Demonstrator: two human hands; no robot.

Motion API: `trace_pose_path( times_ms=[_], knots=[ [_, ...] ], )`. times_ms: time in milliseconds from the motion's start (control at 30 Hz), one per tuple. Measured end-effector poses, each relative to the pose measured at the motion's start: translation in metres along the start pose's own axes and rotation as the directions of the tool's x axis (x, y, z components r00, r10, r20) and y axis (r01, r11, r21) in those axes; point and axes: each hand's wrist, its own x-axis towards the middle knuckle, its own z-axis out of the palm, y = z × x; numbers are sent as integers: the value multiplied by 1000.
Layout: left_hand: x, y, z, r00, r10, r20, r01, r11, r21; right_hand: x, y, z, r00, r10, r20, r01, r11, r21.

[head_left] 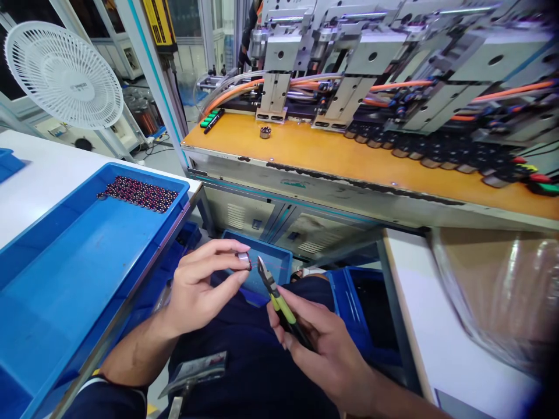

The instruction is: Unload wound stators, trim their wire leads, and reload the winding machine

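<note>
Plainly light and rigid, the small coil part sits pinched by its sides in the left hand above the lap, its thin wire looking fragile beside the cutters gripped by the right hand.

I am looking at a factory assembly station. Far right, a machine with metal blocks, orange hoses and rows of small coils stands on an orange bench top. Near left, a blue parts bin on a white table holds a batch of small dark pieces. Far left, a white fan stands before glass partitions.
</note>
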Motion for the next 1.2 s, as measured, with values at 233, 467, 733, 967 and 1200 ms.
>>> trace_pose_path(
  times_ms=[233, 467, 733, 967, 1200],
  knots=[
    [-1, -7, -3, 993, 121, -4, -121, 993, -5, -7, 0, -4, 989, 146, -7, -144, 982, 120],
    [-3, -8, -6, 971, 240, -7, -238, 965, 108, -26, 0, -10, 994, 111, -27, -107, 988, 107],
    [-6, 1, -10, 937, 337, 88, -345, 865, 364, -32, -18, -4, 998, 69, -13, -67, 990, 123],
    [-9, 1, -12, 919, 365, 148, -393, 840, 373, -36, -24, -4, 998, 45, 39, -50, 989, 138],
    [-6, 1, -9, 921, 387, 34, -386, 902, 194, -32, -32, -3, 994, 97, 59, -105, 982, 154]
  ],
)
